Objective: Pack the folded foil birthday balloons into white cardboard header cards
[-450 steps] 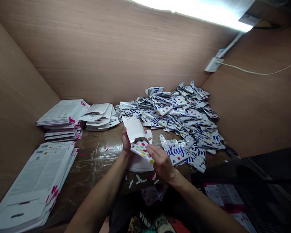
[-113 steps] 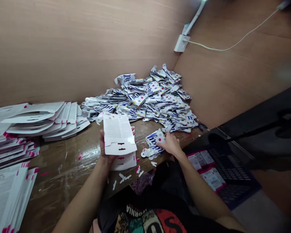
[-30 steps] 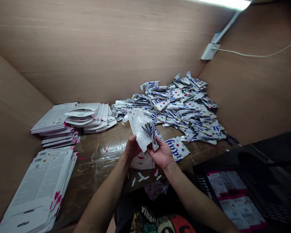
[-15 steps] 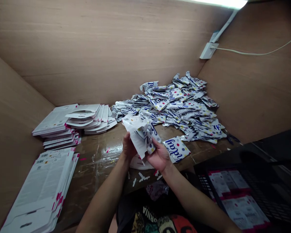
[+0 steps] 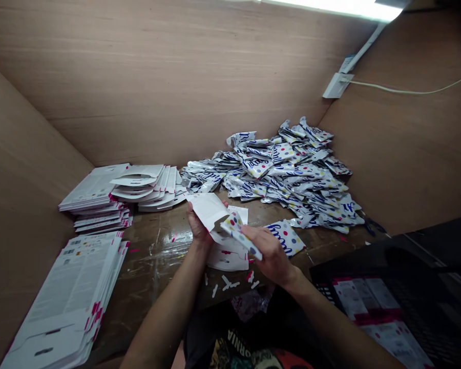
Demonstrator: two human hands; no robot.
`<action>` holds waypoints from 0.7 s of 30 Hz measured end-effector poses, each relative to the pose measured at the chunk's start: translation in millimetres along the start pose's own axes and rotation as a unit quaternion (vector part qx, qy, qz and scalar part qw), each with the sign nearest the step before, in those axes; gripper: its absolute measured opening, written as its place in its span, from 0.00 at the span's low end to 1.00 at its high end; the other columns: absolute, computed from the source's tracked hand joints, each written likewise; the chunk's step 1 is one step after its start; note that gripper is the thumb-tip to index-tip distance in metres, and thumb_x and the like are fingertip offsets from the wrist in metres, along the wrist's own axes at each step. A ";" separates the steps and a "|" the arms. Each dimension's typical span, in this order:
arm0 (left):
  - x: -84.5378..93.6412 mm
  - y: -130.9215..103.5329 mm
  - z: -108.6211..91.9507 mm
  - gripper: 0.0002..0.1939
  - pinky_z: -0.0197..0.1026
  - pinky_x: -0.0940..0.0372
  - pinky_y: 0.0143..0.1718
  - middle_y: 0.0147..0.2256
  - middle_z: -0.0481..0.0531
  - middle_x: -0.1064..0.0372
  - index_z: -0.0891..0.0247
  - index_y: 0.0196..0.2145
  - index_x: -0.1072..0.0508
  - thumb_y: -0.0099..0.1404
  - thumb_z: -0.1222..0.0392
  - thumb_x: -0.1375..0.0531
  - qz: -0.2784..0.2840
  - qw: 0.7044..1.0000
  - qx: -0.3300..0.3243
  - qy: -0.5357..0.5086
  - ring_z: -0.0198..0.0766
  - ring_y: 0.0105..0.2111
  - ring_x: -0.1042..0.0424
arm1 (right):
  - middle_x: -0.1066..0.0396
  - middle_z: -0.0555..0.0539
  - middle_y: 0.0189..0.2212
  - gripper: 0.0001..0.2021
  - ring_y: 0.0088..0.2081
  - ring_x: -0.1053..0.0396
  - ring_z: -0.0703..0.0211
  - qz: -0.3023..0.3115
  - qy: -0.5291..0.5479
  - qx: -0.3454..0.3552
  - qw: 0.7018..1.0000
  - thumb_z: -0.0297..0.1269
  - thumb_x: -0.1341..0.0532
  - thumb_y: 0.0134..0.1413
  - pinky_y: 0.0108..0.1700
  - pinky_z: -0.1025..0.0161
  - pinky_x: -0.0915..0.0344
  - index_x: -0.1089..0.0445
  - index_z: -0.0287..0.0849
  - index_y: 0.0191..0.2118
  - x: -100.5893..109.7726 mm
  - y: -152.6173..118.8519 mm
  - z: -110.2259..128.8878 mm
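My left hand (image 5: 200, 225) grips a white cardboard sleeve (image 5: 207, 209), whose open end faces right and down. In my right hand (image 5: 271, 251) is a folded dotted foil packet (image 5: 236, 228), its front end at the sleeve's mouth. Below the sleeve, a second white card piece (image 5: 228, 256) lies on the table. Just right of my right hand, a single dotted packet (image 5: 288, 237) with blue lettering lies flat. Behind both hands is a large heap of similar packets (image 5: 292, 169).
Stacks of flat white cartons (image 5: 77, 277) and folded sleeves (image 5: 149, 184) stand at left. White and pink scraps (image 5: 228, 283) lie at the front edge of the brown table (image 5: 149, 256). A dark crate (image 5: 326, 292) holding packages is at lower right. Dark-handled pliers (image 5: 372, 225) lie right.
The sleeve has been turned over to its plain side, tilting left. My right hand has turned palm-down and now holds the packet at the sleeve's opening. The view has shifted slightly.
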State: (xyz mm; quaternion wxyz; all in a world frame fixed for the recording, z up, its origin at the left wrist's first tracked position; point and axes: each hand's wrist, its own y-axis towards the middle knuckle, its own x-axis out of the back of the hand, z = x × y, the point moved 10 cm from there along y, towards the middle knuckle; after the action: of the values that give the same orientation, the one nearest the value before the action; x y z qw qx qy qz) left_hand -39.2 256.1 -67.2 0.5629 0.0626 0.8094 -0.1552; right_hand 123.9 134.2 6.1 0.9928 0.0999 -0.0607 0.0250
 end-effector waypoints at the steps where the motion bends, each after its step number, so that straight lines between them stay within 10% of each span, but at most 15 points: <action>1: 0.0 -0.6 1.0 0.39 0.64 0.27 0.51 0.46 0.63 0.19 0.60 0.59 0.25 0.66 0.26 0.44 -0.001 1.000 -0.002 0.006 0.61 0.45 0.19 | 0.24 0.43 0.61 0.20 0.67 0.32 0.40 0.037 -0.067 0.024 0.997 0.30 0.31 0.60 0.74 0.40 0.49 0.21 0.49 0.57 -7.3 -2.4 4.2; 7: 0.4 -4.9 7.3 0.41 0.65 0.28 0.53 0.45 0.65 0.20 0.64 0.58 0.25 0.65 0.26 0.43 -0.003 1.000 0.004 0.028 0.59 0.45 0.20 | 0.31 0.36 0.66 0.25 0.69 0.35 0.39 0.083 -0.259 0.062 0.960 0.20 0.44 0.63 0.72 0.35 0.48 0.25 0.45 0.61 -39.1 -0.9 10.8; 14: -0.5 -5.2 2.0 0.42 0.74 0.31 0.54 0.47 0.65 0.21 0.64 0.63 0.29 0.67 0.26 0.45 0.005 1.000 0.009 0.001 0.58 0.46 0.20 | 0.41 0.43 0.73 0.32 0.74 0.44 0.47 0.200 -0.200 0.141 0.949 0.18 0.46 0.59 0.75 0.43 0.49 0.31 0.47 0.67 -74.5 -8.6 24.2; 21: 3.7 -4.1 24.5 0.43 0.71 0.30 0.55 0.48 0.67 0.21 0.69 0.64 0.31 0.69 0.29 0.45 -0.001 0.999 0.047 0.013 0.57 0.47 0.20 | 0.24 0.33 0.50 0.23 0.54 0.27 0.41 0.145 -0.386 0.083 0.907 0.17 0.47 0.60 0.60 0.43 0.31 0.27 0.38 0.57 -93.7 19.0 -5.3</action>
State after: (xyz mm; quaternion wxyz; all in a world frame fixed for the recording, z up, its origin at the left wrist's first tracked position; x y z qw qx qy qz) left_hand -19.7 244.1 -77.7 0.5489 0.0902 0.8083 -0.1929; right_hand 30.5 150.3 -7.1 0.8654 0.1743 -0.4504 0.1334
